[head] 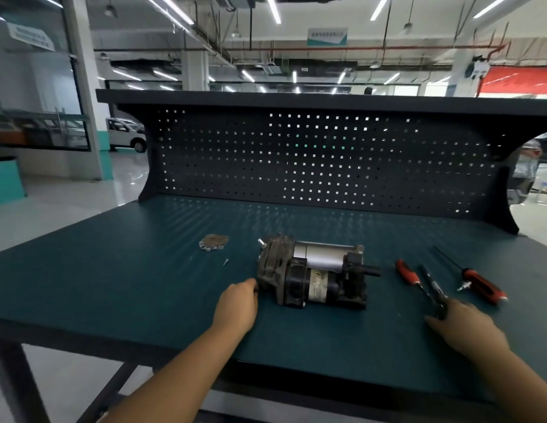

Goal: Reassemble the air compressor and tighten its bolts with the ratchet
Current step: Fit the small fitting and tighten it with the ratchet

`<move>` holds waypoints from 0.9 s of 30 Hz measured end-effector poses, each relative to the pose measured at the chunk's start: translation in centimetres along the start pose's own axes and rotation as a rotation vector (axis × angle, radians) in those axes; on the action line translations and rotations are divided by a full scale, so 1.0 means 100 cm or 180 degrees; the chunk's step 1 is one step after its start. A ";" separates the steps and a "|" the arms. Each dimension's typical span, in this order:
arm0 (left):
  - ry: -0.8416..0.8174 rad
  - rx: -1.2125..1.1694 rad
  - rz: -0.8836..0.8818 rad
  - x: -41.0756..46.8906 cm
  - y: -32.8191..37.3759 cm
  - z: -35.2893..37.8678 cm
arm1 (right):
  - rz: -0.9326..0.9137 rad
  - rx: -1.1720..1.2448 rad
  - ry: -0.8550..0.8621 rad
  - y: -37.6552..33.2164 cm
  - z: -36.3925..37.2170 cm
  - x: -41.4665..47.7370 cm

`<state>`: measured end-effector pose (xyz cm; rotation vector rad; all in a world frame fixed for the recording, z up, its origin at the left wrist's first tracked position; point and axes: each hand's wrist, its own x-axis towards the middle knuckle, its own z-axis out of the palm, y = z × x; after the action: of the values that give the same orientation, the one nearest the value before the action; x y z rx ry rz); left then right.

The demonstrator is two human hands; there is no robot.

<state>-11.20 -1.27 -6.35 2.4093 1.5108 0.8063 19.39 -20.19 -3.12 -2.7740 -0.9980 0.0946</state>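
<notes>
Lying on the counter (144,270), the air compressor (311,274) is being touched by the half-curled left hand (237,303); the black tool (434,290) is being touched by the open right hand (467,326).

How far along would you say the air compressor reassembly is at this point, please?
Barely started. Done: nothing visibly refitted; the cover plate and a loose bolt lie on the bench, apart from the compressor. In hand: the left hand touches the compressor's end, and the right hand reaches the black tool between two red-handled tools. Left: fit the plate, insert and tighten bolts.
</notes>
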 end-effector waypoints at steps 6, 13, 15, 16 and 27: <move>-0.0011 -0.0068 -0.0006 -0.001 -0.001 0.000 | -0.0066 0.0096 0.0440 0.002 0.018 0.004; 0.0430 -0.1038 0.0051 -0.001 0.003 -0.007 | 0.0313 0.1872 0.0509 0.000 0.017 0.015; 0.0530 -0.1354 -0.0015 -0.003 0.011 -0.010 | 0.0349 0.3049 0.0589 0.000 0.013 0.018; 0.0628 -0.1522 -0.0030 -0.006 0.019 -0.012 | 0.0308 0.3602 0.0571 -0.001 0.011 0.017; 0.0579 -0.2030 0.1183 -0.039 0.145 -0.026 | -0.0821 0.6257 -0.1465 -0.006 -0.046 -0.014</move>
<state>-2.66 -11.72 0.72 2.1657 0.6803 1.3641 18.50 -21.38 1.55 -0.8073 -0.5883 1.0093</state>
